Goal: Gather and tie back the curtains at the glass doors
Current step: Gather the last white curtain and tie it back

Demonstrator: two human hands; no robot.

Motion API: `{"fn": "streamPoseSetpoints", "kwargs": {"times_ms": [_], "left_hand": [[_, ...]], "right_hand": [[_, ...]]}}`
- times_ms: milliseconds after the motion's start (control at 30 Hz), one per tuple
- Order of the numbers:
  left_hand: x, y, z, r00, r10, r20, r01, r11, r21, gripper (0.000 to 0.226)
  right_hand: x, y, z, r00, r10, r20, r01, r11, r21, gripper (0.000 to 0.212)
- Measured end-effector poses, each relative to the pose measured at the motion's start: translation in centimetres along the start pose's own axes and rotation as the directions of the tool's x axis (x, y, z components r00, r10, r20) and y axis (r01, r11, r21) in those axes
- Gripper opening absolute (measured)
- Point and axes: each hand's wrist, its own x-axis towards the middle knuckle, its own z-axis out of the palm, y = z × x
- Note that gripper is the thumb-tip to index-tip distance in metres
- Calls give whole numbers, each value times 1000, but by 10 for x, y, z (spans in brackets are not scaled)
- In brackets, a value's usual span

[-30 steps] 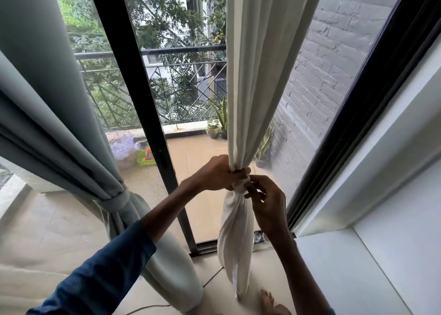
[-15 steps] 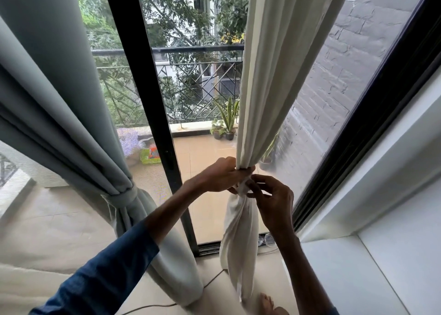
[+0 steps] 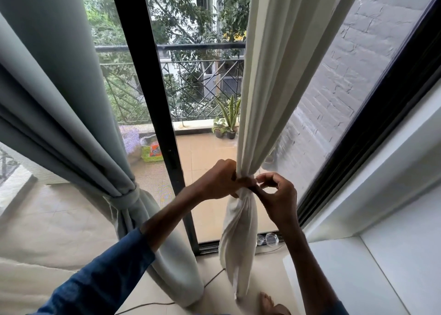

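From the head camera, both hands meet at the waist of the cream curtain, which hangs in front of the glass door. The left hand is closed in a fist around the gathered fabric. The right hand, touching the same spot from the other side, pinches at the cinched point with thumb and forefinger, its other fingers curled. Below the hands the cloth bulges and tapers toward the floor. Well to the left of the hands, the grey curtain is already bound by its tie-back. A bare foot shows beneath the right forearm.
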Motion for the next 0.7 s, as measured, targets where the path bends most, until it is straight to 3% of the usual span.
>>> {"fn": "streamPoseSetpoints", "kwargs": {"times_ms": [100,233,400,533,633,700], "left_hand": [[0,-6,5,998,39,-57,-37,999,28,46],[-2,-5,7,993,109,-33,-110,993,-36,21],[-3,-7,13,985,164,-45,-167,985,-48,19],[1,-4,9,984,174,-28,-175,984,-29,9],[-1,-2,10,971,239,-33,-237,970,59,29],[-6,-10,14,974,225,-19,-219,963,156,67]], "right_hand": [[8,2,-6,988,25,151,-39,995,89,33],[17,8,-13,938,15,345,-126,945,301,25],[14,13,-12,933,28,360,-176,907,384,35],[12,15,-10,950,21,313,-154,901,405,28],[11,21,-10,962,36,269,-145,906,398,40],[9,27,-12,972,51,229,-141,907,397,43]]}}
